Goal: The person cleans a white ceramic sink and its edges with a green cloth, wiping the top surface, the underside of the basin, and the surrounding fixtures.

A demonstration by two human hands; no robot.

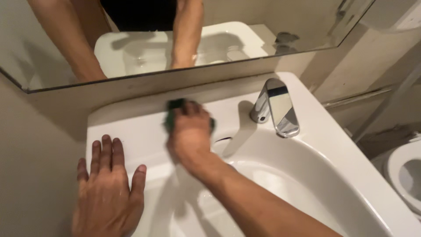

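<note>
The left hand [107, 193] lies flat, fingers spread, on the white ceramic basin's rim [136, 131]. The right hand [189, 134] curls its fingers [193, 110] over a dark green scouring pad [174, 107] (mostly hidden beneath them), pressing it onto the back ledge, left of the chrome lever tap [278, 107].

Tap [277, 107] on sink [333, 145] rim — mirror [245, 39] behind, toilet [405, 173] right.

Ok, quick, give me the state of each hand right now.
Left hand: open, fingers spread, palm flat on the white sink rim, holding nothing.
Right hand: closed on a green scrub pad, pressed to the sink's back ledge.
</note>
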